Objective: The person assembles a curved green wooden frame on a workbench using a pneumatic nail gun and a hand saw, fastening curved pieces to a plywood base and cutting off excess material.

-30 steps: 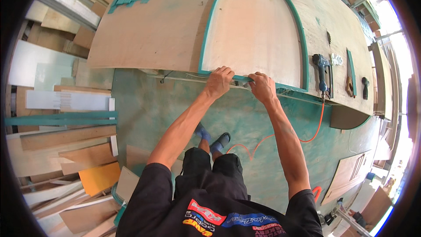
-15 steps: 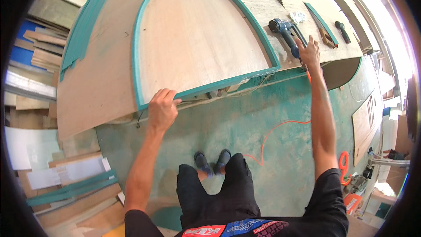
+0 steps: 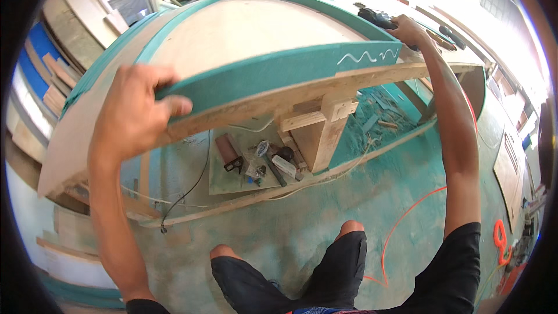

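The left hand (image 3: pixel 132 113) is clamped on the near left corner of the green arched frame (image 3: pixel 250 78), its thumb against the front face. The frame lies on the plywood worktop (image 3: pixel 84 125), its straight side along the near edge. The right hand (image 3: pixel 408 30) is at the dark nail gun (image 3: pixel 376 18), just beyond the frame's right corner; I cannot tell whether its fingers are closed around the handle.
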Available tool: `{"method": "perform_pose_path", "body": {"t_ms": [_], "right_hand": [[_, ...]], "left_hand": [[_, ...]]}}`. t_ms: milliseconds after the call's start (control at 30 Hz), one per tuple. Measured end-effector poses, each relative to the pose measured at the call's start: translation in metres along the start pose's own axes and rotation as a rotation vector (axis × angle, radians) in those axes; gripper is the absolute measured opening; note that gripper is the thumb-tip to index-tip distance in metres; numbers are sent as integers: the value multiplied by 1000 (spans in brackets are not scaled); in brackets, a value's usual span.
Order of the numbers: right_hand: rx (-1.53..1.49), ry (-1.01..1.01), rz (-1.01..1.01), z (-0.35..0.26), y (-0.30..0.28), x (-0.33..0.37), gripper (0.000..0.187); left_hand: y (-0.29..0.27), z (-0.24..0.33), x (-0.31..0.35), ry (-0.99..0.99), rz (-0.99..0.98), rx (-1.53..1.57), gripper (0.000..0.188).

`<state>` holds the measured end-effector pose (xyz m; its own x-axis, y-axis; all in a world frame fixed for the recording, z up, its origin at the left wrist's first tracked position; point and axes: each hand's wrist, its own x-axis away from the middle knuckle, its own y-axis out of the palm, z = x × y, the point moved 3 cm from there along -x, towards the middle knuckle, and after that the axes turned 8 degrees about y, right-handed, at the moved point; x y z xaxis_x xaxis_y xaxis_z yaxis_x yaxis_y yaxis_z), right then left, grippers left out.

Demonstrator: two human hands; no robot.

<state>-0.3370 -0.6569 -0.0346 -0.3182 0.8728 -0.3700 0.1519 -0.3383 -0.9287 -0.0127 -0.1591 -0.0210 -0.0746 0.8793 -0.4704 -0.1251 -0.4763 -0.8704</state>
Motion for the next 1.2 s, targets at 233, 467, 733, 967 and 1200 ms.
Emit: {"method": "perform_pose_path", "body": {"t_ms": [233,467,733,967,1200], "right_hand": [[-244,85,477,27,-73,80,49],[-1036,96,754,1,-90,318,24],[-1721,170,311,-126,21,429,36],[-1876,133,26,-192,60,405,9],[-1870,65,88,-197,49,392,7]], "left_hand": [[11,-2,-4,0,-7,-36,30],[8,-22,8,22,101,-15,31],[4,-16,-2,15,-65,-113,34],[6,-20,-5,27,-55,-19,31],[8,-11,4,20,29,88,36]]}}
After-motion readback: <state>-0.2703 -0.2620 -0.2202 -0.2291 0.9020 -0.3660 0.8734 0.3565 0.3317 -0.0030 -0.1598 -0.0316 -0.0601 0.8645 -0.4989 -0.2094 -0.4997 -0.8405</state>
